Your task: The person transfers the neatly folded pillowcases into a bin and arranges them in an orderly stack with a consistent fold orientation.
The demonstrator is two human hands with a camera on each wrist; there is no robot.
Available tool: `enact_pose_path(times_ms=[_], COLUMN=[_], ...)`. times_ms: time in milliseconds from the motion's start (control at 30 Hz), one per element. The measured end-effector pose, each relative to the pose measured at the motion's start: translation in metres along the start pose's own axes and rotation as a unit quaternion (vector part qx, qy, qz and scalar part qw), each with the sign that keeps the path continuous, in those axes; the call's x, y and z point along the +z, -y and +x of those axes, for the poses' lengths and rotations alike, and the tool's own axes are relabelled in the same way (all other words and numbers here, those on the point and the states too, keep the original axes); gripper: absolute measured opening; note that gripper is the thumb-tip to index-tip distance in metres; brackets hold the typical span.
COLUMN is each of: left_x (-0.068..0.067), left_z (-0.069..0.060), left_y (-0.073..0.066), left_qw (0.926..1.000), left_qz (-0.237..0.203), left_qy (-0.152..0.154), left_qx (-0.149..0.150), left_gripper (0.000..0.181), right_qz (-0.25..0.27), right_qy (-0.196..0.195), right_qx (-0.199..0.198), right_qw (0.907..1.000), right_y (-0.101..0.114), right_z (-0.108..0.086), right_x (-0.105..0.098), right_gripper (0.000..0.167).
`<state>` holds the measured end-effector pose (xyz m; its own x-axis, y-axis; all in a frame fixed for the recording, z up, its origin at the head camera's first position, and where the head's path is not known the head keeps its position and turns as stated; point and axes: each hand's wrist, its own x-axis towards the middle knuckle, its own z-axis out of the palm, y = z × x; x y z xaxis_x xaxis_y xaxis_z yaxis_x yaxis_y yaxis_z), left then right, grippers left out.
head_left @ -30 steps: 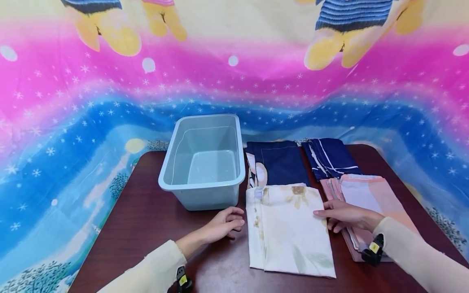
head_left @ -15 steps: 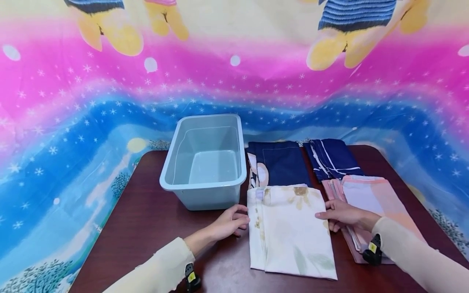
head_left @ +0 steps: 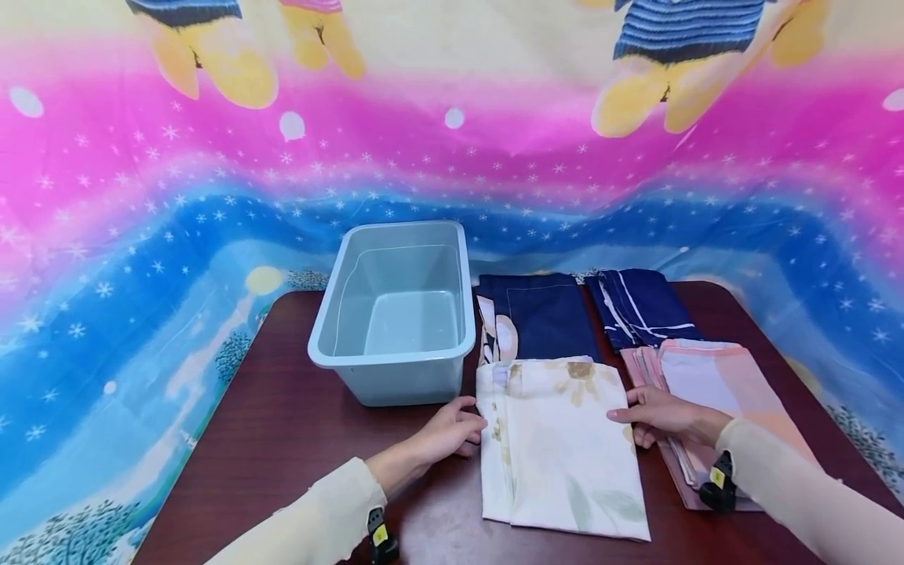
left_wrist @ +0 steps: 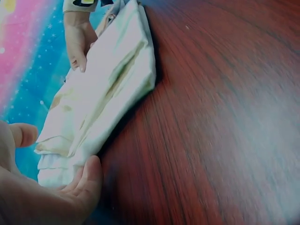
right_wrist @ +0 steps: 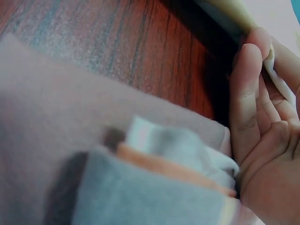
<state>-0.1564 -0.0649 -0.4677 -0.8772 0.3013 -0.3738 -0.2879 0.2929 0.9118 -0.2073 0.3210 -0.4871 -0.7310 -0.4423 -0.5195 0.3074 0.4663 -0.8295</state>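
A folded white floral cloth (head_left: 565, 447) lies flat on the dark wood table, in front of a folded navy cloth (head_left: 547, 314). At its left edge my left hand (head_left: 448, 431) touches the layers with relaxed fingers; in the left wrist view the thumb (left_wrist: 26, 134) stands apart from the fingers (left_wrist: 89, 180). My right hand (head_left: 664, 416) pinches the right edge of the white cloth, thumb on top and fingers under it. The right wrist view shows a bit of that edge between the thumb and fingers (right_wrist: 247, 84).
A light blue plastic tub (head_left: 395, 361) stands behind my left hand. Under my right forearm is a folded pink checked cloth (head_left: 741, 392). Another navy cloth with white lines (head_left: 639, 306) lies at the back right. A printed curtain (head_left: 452, 173) hangs behind the table (head_left: 261, 439).
My left hand has moved right, from beside the white cloth to its left edge. My right hand keeps its place on the right edge. The cloths and tub have not moved.
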Motion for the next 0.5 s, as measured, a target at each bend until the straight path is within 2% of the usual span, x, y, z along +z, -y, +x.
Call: enact_pose_path(times_ms=[200,400,500], left_x=[0.0066,0.0083,0.0079], left_z=[0.0042,0.0065,0.0076], left_y=[-0.0022,0.0001,0.0026], left_qw=[0.9995,0.9989,0.9983], left_qz=[-0.022,-0.041,-0.056], left_qy=[-0.006,-0.006,0.005], left_qx=[-0.024,-0.023,-0.016], left_gripper=[0.070,0.070,0.069], right_qz=[0.004,-0.002,-0.006], right_qy=[0.009,0.001,-0.005], right_qx=[0.001,0.009,0.011], right_qw=[1.0000,1.0000,0.9999], right_y=[-0.0018,-0.0022,-0.0021], right_z=[0.0010,-0.0001,0.0005], right_x=[-0.0018,-0.0022,-0.0017], right_gripper=[0.028,0.030,0.031])
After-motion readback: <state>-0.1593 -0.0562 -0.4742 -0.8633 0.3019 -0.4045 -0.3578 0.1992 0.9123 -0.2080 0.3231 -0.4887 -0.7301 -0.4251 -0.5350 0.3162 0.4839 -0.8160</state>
